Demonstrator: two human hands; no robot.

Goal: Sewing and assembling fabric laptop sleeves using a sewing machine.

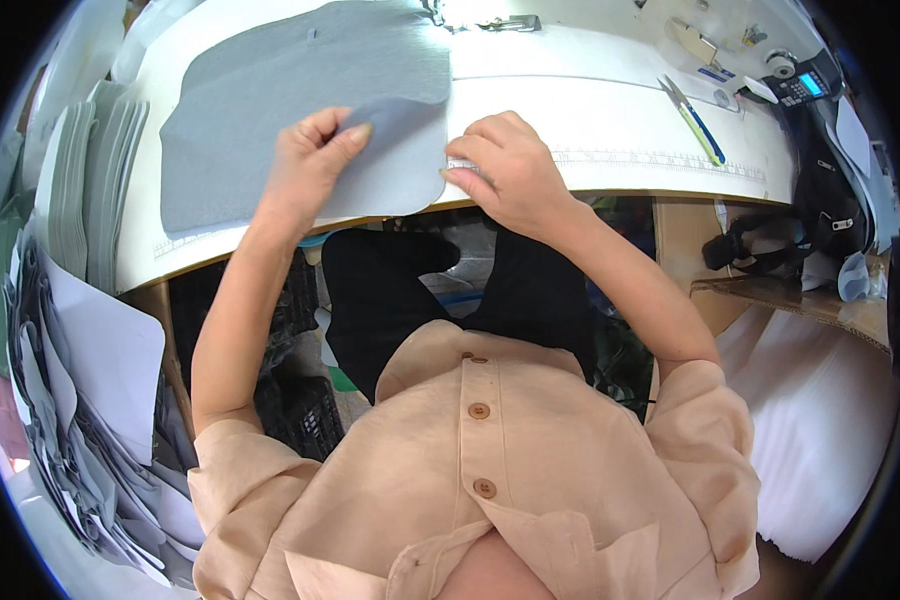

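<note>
A large grey fabric panel [240, 120] lies on the white worktable, its far edge near the metal sewing machine parts [500, 24]. Toward me, a smooth grey layer [395, 150] rises in a soft fold with a rounded lower right corner. My left hand [315, 165] pinches this layer between thumb and fingers. At its right edge is my right hand [515, 175], fingers bent, with thumb and forefinger apart and the table's ruler showing between them. The thumb tip is at the fabric edge; I cannot tell whether it touches.
The white worktable [590, 110] has a printed ruler along its near edge. Slim scissors-like tool [695, 120] with blue and yellow-green handles lies right. Beyond are a lit control panel [802, 88] and a black bag [820, 190]. Stacked grey panels [70, 190] and draped pieces [100, 400] stand left.
</note>
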